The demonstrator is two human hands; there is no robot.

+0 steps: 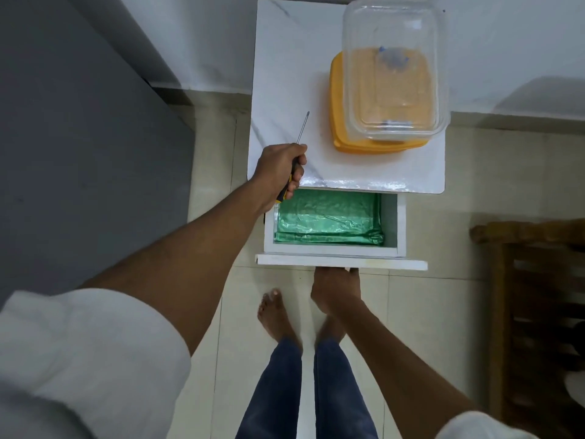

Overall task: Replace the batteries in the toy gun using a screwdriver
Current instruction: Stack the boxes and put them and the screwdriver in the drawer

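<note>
Head view: left hand [281, 167] gripped screwdriver [300, 131] over desk [285, 74] edge, shaft toward 1 o'clock. Right hand [335, 289] at open drawer [400, 223] front; grasp not discernible. Toy gun not visible. Step: tool retrieval. Next: close drawer, locate gun.

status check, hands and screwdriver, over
Left hand grips screwdriver. Right hand at open drawer front, grip hidden. Toy gun not seen.

Soft even light; glare on the white tabletop [373, 185] edge; wide-angle bending and blur toward the corners
</note>
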